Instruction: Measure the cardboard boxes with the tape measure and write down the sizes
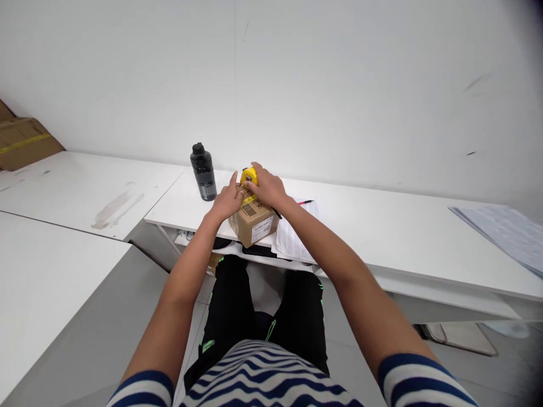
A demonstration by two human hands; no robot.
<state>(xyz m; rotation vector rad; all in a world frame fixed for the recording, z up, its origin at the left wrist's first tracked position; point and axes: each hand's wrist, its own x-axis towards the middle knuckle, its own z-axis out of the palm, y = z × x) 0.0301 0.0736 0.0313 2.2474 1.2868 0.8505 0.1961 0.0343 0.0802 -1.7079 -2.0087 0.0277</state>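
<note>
Head view: right hand grasping rounded yellow tape measure at far top edge of brown cardboard box on white table, left hand against box, seemingly steadying it (pinching or not, cannot tell).

You wear a shirt striped in navy blue and white, its bands rippling across your front. Your short sleeves end in navy edges. Your black trousers carry bright green accents near the knees, plus a green patch on the left side.
</note>
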